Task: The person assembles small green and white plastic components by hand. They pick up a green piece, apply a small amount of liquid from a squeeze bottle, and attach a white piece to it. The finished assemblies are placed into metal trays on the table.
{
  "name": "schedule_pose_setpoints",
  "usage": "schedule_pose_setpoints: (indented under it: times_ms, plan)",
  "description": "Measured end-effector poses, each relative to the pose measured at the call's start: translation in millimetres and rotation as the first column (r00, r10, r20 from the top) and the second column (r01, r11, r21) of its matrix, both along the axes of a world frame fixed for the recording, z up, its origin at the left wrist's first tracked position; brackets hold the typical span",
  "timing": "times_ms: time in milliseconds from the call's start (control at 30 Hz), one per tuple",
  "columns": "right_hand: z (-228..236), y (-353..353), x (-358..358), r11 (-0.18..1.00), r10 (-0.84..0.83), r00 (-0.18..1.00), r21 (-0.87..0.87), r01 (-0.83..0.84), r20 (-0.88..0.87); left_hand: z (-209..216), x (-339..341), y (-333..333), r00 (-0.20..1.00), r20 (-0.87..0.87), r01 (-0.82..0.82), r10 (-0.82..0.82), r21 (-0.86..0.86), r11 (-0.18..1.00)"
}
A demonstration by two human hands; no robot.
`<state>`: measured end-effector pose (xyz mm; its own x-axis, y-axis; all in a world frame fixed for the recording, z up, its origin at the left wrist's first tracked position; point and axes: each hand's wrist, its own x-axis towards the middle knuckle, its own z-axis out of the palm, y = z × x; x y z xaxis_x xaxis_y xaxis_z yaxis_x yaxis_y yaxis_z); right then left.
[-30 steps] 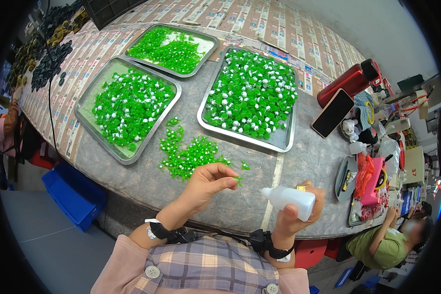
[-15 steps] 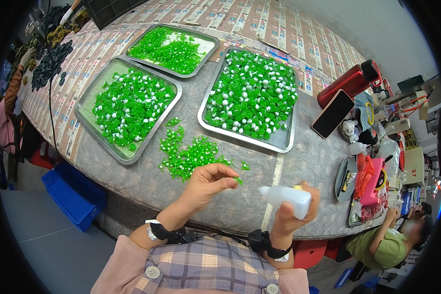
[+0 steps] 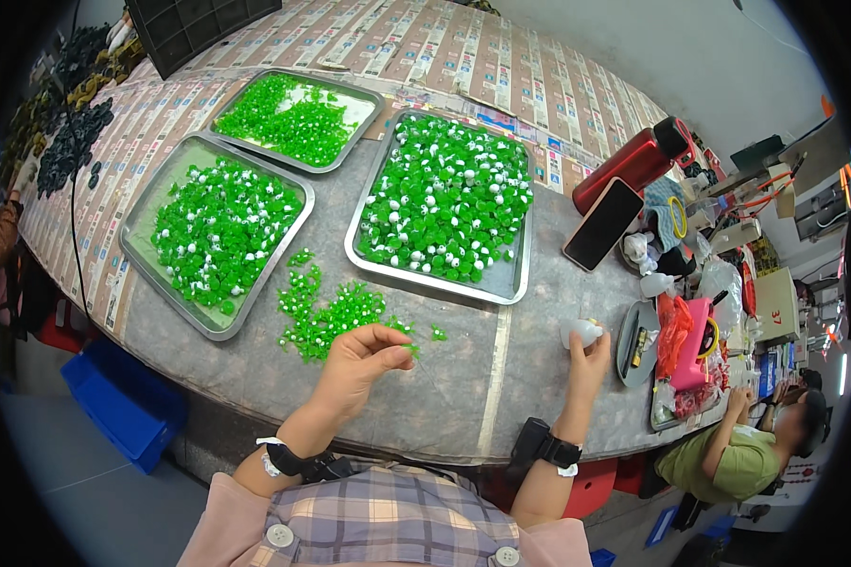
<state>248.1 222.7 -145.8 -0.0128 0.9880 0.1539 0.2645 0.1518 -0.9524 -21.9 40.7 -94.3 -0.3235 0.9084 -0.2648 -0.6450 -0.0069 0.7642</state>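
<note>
My left hand (image 3: 357, 367) is closed in a pinch on a small green plastic piece (image 3: 412, 350), just in front of a loose pile of small green-and-white pieces (image 3: 336, 317) on the table. The piece is too small to make out in detail. Off to the right, my right hand (image 3: 588, 367) grips a translucent white squeeze bottle (image 3: 579, 331) near the tabletop. Its nozzle is not visible, and I cannot tell whether the bottle touches the table.
Metal trays of green and white pieces stand at left (image 3: 303, 222), far left (image 3: 373, 113) and centre (image 3: 353, 236). To the right are a phone (image 3: 603, 224), a red flask (image 3: 629, 168), a grey dish (image 3: 636, 364) and a pink container (image 3: 696, 345). A person in green (image 3: 719, 463) sits beyond.
My right hand has moved right and away from my left hand, taking the squeeze bottle with it. My left hand keeps its pinch on the green piece. The whole view has shifted slightly.
</note>
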Motion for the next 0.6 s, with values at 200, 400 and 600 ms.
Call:
schedule_pose_setpoints:
  times_ms: [200,400,600]
  plan:
    - [98,-19,-78,0.855,-0.224,0.907,0.519,0.007,0.357,-5,-2,-1,1.000,0.009,-0.012,0.012,-0.025,1.000]
    - [47,44,-132,0.833,0.140,0.601,0.235,-0.501,0.786,-1,1,-2,1.000,-0.024,-0.007,0.007,-0.003,1.000]
    - [49,36,-136,0.871,0.227,0.783,0.240,-0.429,0.579,-4,-8,-8,1.000,-0.009,-0.010,0.010,-0.005,1.000]
